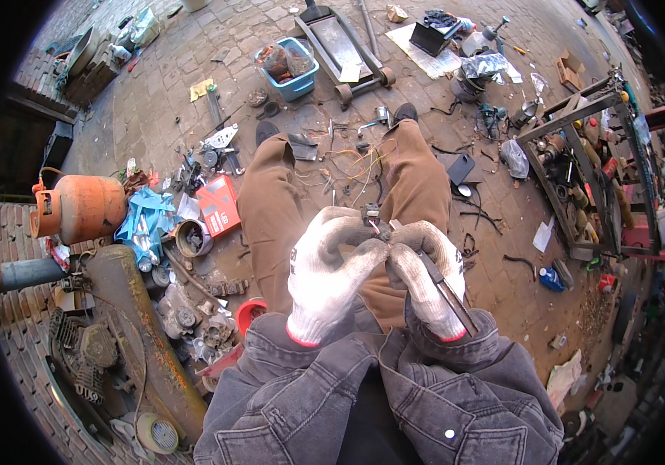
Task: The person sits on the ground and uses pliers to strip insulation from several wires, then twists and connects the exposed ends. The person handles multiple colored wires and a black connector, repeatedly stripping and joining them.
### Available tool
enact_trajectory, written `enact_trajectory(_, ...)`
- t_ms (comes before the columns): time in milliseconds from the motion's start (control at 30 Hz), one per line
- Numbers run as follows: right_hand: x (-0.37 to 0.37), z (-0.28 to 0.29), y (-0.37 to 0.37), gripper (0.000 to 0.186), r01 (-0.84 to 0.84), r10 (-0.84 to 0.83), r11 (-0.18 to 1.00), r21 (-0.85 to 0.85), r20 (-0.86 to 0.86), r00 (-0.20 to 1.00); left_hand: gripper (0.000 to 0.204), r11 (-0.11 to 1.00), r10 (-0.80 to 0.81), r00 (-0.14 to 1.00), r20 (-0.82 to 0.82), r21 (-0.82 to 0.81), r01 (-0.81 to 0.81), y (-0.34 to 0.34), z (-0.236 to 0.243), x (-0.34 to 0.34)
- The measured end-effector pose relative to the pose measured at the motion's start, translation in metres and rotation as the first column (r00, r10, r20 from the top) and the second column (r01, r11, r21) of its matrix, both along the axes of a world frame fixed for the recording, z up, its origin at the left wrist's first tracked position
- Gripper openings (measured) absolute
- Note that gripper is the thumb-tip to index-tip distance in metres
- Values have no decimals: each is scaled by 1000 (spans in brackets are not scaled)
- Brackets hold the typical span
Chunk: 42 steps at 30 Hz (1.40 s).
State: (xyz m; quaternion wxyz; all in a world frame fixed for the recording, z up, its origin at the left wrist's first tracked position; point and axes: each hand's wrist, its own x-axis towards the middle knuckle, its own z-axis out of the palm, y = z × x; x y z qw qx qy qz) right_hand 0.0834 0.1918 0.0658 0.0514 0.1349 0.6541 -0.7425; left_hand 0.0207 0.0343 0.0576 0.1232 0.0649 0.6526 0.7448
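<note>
Both my hands wear white knit gloves and meet in front of my lap. Closed fingers of my left hand (331,271) hold a small dark part with wires (371,213), which looks like an electrical connector. My right hand (429,267) is closed too, its thumb and fingertips pressed against the left fingertips. A slim dark metal tool (449,296) runs along the right palm toward the wrist; its tip is hidden, so its kind cannot be told. Whatever lies between the touching fingertips is too small to make out. Loose coloured wires (357,167) lie on the ground between my feet.
An orange gas cylinder (84,208), a red box (218,205) and a rusty tank (135,333) stand at left. Ahead are a blue basket (295,89) and a floor jack (340,46). At right are a black phone (461,168) and a metal frame rack (565,194).
</note>
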Motion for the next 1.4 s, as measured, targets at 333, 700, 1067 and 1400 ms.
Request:
enact_trajectory(333,-15,-4,-7,39,164,-152,986,24,-253,955,24,913,-159,833,-530,-399,-79,-3,3,-8)
enact_trajectory(700,-25,-1,2,35,2,15,880,-475,31,999,25,950,-276,789,-548,-281,137,-4,-2,-15)
enact_trajectory(1067,-22,-22,7,69,183,-201,978,-98,-242,949,22,994,-98,960,-264,-80,79,-6,8,-3)
enact_trajectory(1400,6,-14,-16,52,383,-432,902,-200,-418,799,28,974,-89,851,-518,-224,-35,-13,19,1)
